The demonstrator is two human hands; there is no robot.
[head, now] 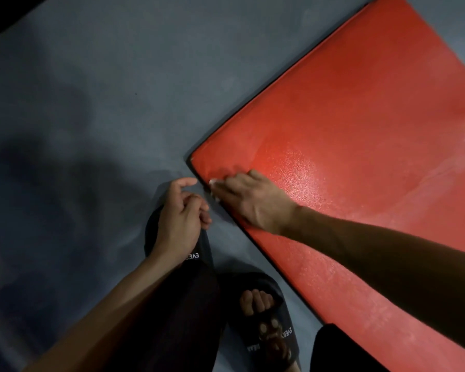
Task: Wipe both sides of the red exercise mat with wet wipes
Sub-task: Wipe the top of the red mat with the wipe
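Note:
The red exercise mat [360, 130] lies flat on the grey floor, filling the right side of the view, its near corner pointing toward me. A damp sheen shows on the mat near that corner. My right hand [253, 200] presses a white wet wipe [214, 185] onto the mat's near corner edge; only a small bit of the wipe shows under the fingers. My left hand [183, 216] hovers just left of the corner, off the mat, fingers loosely curled and holding nothing.
The grey floor [105, 103] spreads to the left and back. My feet in black slides [269, 318] stand close to the mat's near edge, below my hands. Dark trouser legs fill the bottom centre.

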